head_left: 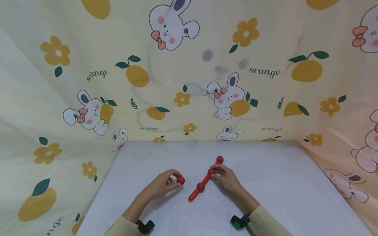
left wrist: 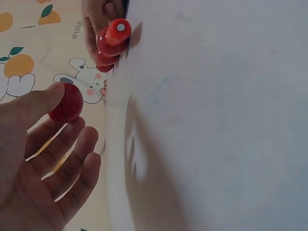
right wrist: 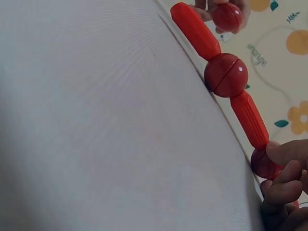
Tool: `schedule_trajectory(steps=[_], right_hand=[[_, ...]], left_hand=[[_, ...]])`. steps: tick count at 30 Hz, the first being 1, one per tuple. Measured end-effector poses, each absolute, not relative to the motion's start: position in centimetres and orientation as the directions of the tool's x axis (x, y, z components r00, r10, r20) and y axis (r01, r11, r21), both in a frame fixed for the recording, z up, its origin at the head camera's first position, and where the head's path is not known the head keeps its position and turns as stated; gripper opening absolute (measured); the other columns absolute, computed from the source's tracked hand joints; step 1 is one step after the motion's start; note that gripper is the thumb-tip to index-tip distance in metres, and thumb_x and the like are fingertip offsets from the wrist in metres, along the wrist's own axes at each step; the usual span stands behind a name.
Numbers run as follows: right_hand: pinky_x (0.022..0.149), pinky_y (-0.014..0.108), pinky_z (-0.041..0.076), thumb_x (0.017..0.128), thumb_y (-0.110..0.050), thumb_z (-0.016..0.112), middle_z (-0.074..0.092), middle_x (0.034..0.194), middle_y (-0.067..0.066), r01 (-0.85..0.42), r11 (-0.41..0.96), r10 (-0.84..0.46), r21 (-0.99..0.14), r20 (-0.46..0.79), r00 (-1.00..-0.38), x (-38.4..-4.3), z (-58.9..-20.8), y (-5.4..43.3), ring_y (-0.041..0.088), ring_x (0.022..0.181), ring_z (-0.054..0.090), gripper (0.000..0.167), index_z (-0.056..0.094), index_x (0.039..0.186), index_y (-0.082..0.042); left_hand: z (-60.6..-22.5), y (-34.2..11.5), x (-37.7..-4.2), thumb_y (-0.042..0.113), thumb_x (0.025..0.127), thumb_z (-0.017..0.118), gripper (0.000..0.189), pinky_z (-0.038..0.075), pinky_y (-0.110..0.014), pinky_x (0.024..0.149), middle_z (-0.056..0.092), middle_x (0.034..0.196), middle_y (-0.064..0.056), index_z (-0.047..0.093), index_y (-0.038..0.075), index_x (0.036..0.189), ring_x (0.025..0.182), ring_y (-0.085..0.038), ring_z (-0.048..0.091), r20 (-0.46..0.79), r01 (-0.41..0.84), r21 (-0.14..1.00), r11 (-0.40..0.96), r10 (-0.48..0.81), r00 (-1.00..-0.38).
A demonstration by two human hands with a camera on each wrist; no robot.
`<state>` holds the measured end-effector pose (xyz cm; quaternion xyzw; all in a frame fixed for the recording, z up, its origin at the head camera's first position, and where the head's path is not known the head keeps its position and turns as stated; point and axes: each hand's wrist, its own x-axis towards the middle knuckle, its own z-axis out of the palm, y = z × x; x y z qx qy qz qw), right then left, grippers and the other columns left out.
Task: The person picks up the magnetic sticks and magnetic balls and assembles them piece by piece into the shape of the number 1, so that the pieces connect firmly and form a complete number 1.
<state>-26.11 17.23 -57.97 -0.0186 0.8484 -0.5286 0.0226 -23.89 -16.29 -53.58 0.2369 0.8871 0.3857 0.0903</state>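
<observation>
Between thumb and fingertips, my left hand (head_left: 163,184) pinches a loose red ball (head_left: 180,180); a thin seam line crosses this ball (left wrist: 67,102) in the left wrist view. My right hand (head_left: 228,178) grips a chain of red rods and balls (head_left: 206,179) at one of its balls (right wrist: 264,163). The chain slants from far right to near left. Its near end is a bare rod (right wrist: 196,30), which points toward the left hand's side; a ball (head_left: 220,159) caps the far end. Loose ball and chain are apart. The right fingers partly hide the gripped ball.
A white tabletop (head_left: 280,196) lies under both hands. Behind and beside it hangs a cream cloth (head_left: 189,65) printed with rabbits and oranges. Dark wrist cameras (head_left: 145,226) sit at both sleeves.
</observation>
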Motion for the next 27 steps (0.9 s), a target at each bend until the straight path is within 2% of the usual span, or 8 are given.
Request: schedule_trajectory(steps=[4,8,15,21,27], right_hand=[[0.081,0.039,0.053,0.096,-0.015,0.081,0.07,0.119,0.003,0.0,0.44,-0.061,-0.898,-0.03,-0.998,-26.1,-57.9,17.2,0.027,0.116,0.055,0.035,0.072,0.129,-0.023],[0.065,0.03,0.05,0.096,-0.015,0.082,0.068,0.121,0.007,0.016,0.422,-0.061,-0.906,-0.046,-0.997,-26.0,-57.6,17.3,0.026,0.103,0.055,0.038,0.071,0.132,-0.022],[0.059,0.026,0.049,0.095,-0.016,0.083,0.063,0.111,0.009,-0.007,0.417,-0.052,-0.909,-0.016,-0.999,-25.6,-57.3,17.1,0.023,0.073,0.055,0.039,0.067,0.13,-0.019],[0.06,0.026,0.048,0.095,-0.016,0.084,0.062,0.109,0.006,-0.065,0.46,-0.051,-0.886,0.047,-0.998,-24.9,-57.4,16.6,0.022,0.08,0.053,0.032,0.068,0.122,-0.021],[0.058,0.025,0.046,0.096,-0.014,0.083,0.062,0.119,0.003,-0.136,0.418,-0.118,-0.898,0.095,-0.988,-24.2,-56.9,16.2,0.021,0.07,0.049,0.027,0.07,0.119,-0.022]], left_hand=[[-53.9,-16.8,-23.4,0.028,0.099,0.081,0.032,0.055,-0.024,0.078,0.067,0.114,0.011,0.067,0.024,0.128,0.093,-0.009,0.062,0.027,0.372,0.719,0.587,0.512,-0.859],[-54.1,-17.3,-23.0,0.029,0.099,0.081,0.032,0.054,-0.024,0.077,0.067,0.115,0.011,0.067,0.024,0.127,0.093,-0.009,0.061,0.008,0.372,0.715,0.593,0.524,-0.851],[-53.9,-17.2,-22.5,0.028,0.097,0.083,0.032,0.054,-0.024,0.078,0.069,0.112,0.013,0.069,0.027,0.125,0.092,-0.01,0.062,-0.086,0.299,0.747,0.594,0.533,-0.842],[-54.2,-16.9,-21.9,0.028,0.096,0.084,0.032,0.053,-0.024,0.078,0.068,0.111,0.011,0.069,0.025,0.125,0.093,-0.012,0.062,-0.093,0.309,0.75,0.584,0.556,-0.826],[-54.4,-16.6,-21.6,0.029,0.096,0.083,0.032,0.053,-0.024,0.079,0.066,0.113,0.013,0.068,0.028,0.124,0.095,-0.015,0.063,-0.104,0.307,0.746,0.591,0.558,-0.823]])
